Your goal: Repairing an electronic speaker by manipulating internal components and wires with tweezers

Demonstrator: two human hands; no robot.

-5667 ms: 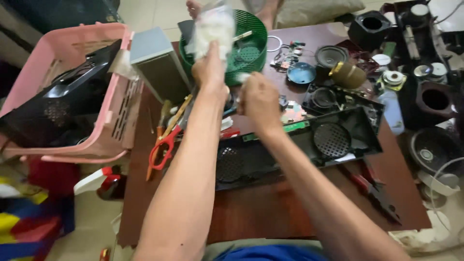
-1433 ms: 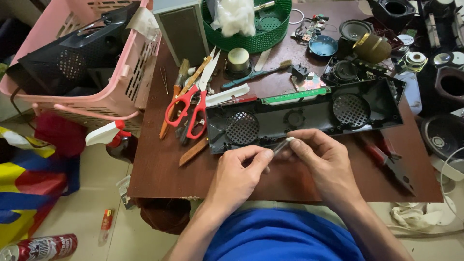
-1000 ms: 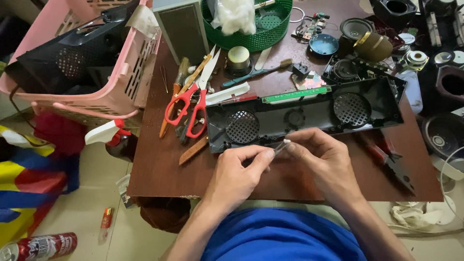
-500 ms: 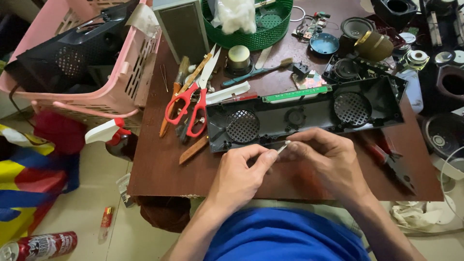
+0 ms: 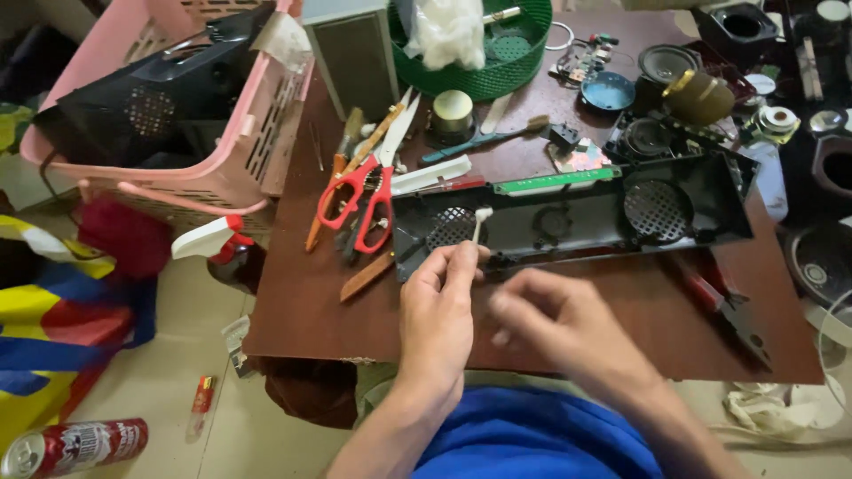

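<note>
Our left hand (image 5: 439, 306) has its fingers pinched on a cotton swab (image 5: 478, 225), tip up by the black speaker housing (image 5: 568, 217). Our right hand (image 5: 559, 324) is blurry, so can't tell about its fingers; bare worktop (image 5: 311, 306) runs left to the edge.

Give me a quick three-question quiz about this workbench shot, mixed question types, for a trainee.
1. True or false: the left hand holds a cotton swab upright over the black casing.
2. Which colour are the handles of the scissors? A) blue B) red C) yellow
3. Fill in: the white wad lies in the ___ basket.

Key: 1 true. 2 B. 3 green. The right hand is blurred and its grip cannot be made out.
</note>
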